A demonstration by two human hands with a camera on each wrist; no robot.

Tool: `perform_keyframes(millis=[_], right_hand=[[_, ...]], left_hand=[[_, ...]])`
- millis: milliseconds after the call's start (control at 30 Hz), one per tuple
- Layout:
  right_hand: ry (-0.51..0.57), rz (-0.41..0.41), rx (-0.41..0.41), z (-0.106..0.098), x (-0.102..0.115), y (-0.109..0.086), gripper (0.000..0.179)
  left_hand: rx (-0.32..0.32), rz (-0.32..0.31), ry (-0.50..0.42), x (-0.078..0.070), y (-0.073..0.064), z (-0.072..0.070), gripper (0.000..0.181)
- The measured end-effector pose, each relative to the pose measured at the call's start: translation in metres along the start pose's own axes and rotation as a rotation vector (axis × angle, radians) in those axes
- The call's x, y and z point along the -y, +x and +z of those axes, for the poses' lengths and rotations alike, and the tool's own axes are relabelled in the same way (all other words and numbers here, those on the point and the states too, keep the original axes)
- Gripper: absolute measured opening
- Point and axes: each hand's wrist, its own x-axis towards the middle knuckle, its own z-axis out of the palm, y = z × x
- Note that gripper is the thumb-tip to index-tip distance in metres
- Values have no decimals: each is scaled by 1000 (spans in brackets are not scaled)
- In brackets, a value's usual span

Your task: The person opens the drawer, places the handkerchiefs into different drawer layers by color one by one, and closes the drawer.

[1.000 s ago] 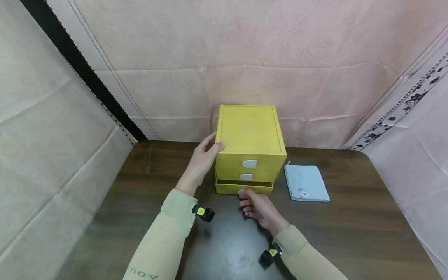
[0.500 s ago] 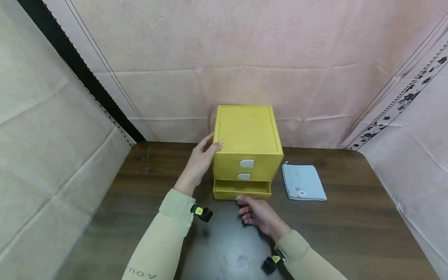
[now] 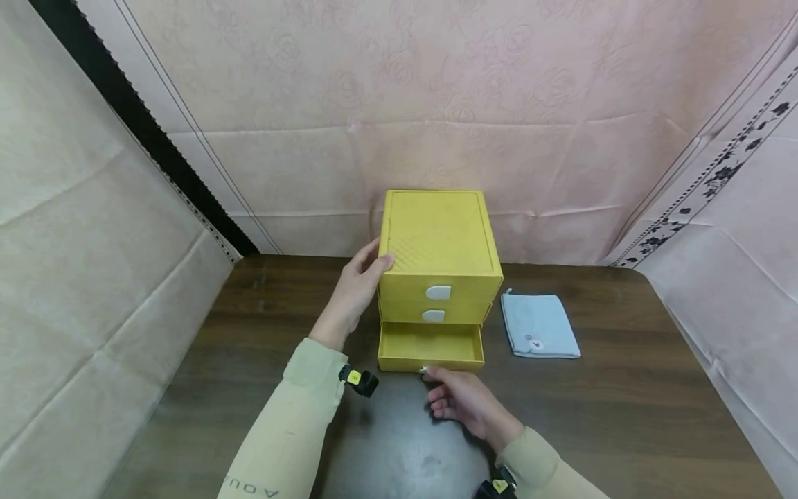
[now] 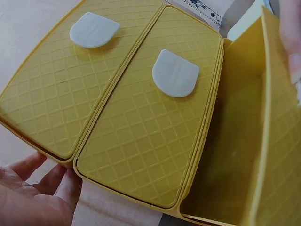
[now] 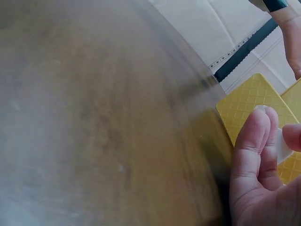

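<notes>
A yellow cabinet of three small drawers (image 3: 439, 232) stands on the table, its bottom drawer (image 3: 430, 339) pulled out and bare inside. My left hand (image 3: 357, 287) presses against the cabinet's left side, thumb near the top front edge. In the left wrist view its fingertips (image 4: 35, 162) touch the side wall. With thumb and fingers, my right hand (image 3: 464, 402) pinches the white tab handle (image 5: 283, 147) of the bottom drawer. The upper white handle (image 3: 438, 292) and the middle white handle (image 3: 433, 316) are untouched, and their drawers are closed.
A folded light-blue cloth (image 3: 539, 326) lies on the dark wooden table (image 3: 636, 388), right of the cabinet. Behind rises a pale fabric backdrop (image 3: 449, 97), with more light cloth hanging at both sides.
My right hand has drawn the bottom drawer farther out toward me, showing more of its inside. My left hand has stayed against the cabinet.
</notes>
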Motion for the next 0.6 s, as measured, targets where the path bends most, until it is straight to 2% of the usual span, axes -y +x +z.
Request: perform_keyframes(millis=[600], right_hand=[[4, -5, 59, 6, -26, -31, 59]], left_hand=[[9, 21, -15, 2, -1, 0, 68]])
